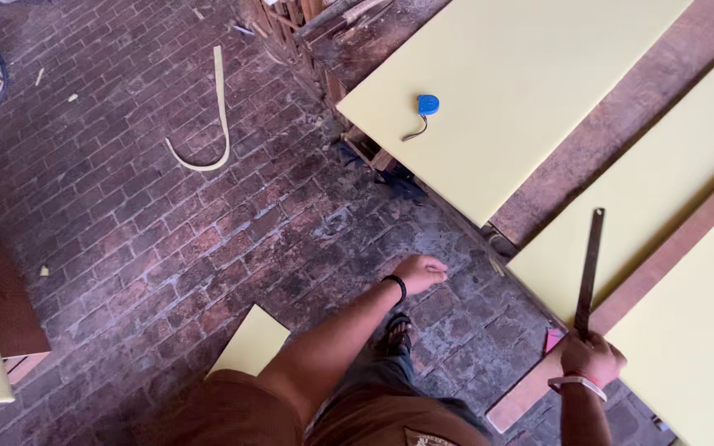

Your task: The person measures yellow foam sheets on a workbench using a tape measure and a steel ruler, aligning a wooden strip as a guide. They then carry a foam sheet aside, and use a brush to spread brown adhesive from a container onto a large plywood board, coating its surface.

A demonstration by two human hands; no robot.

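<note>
The right hand (590,357) gripped a long metal ruler (588,268), laid across the pale yellow board (663,198) (likely for marking). The left hand (420,272) hung loosely curled, empty, above the brick floor (167,239).

My left hand (421,272) hangs out in front, arm extended, fingers loosely curled, holding nothing; a black band circles that wrist. My right hand (590,355) is low at my side, fist closed in a grip, knuckles up, with a pale band at the wrist.
</note>
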